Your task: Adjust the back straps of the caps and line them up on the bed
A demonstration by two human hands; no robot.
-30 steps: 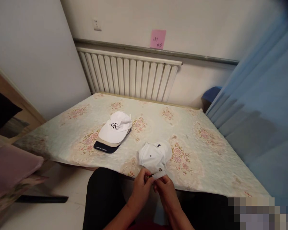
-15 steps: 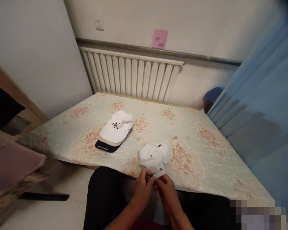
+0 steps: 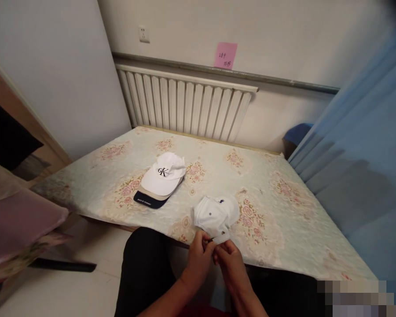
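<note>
A white baseball cap (image 3: 214, 213) with a small dark logo lies at the mattress's front edge, its back strap (image 3: 221, 238) toward me. My left hand (image 3: 199, 250) pinches the strap's left end near the buckle. On the other side, my right hand (image 3: 229, 255) has its fingers closed on the strap too. The two hands almost touch, and their fingertips partly hide the buckle. Left of them is a stack of caps: a white cap (image 3: 163, 174) with black "CK" letters on top, then a beige brim (image 3: 154, 195) and a black brim (image 3: 150, 201) underneath.
The caps lie on a flowered mattress (image 3: 211, 154). Behind it stand a white radiator (image 3: 188, 103) and a wall with a pink note (image 3: 225, 55). A blue curtain (image 3: 359, 132) hangs on the right. A pink-covered piece of furniture (image 3: 23, 220) stands at left.
The view has shifted slightly, so everything sits a little further right. Both hands stay on the cap's strap with hardly any movement.
</note>
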